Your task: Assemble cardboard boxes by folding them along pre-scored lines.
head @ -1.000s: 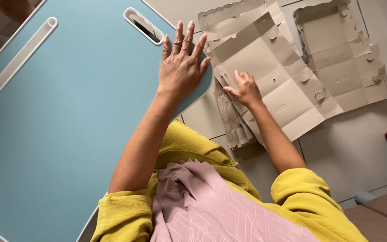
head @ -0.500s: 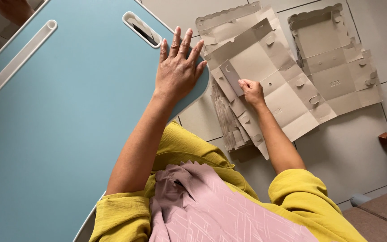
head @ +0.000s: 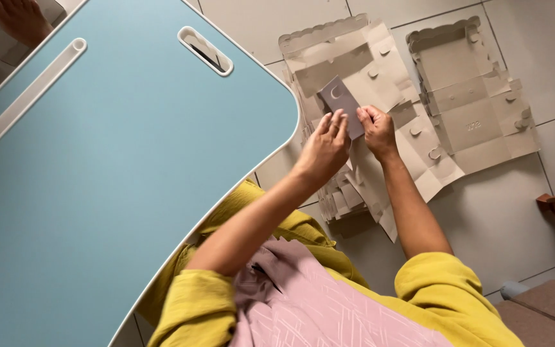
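Both hands have left the flat sheet and met over it: my left hand (head: 325, 144) and right hand (head: 377, 125) pinch a small grey flap (head: 342, 103) above the floor stack (head: 354, 186). Folding off its crease could tear it.

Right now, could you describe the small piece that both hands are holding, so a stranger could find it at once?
Start at the blue table and go past its rounded corner to the flat cardboard sheets on the tiled floor. Above the nearer sheet, the left hand and right hand pinch a small grey-purple card. Unlike the beige cardboard, it is darker, with a crescent cut-out.
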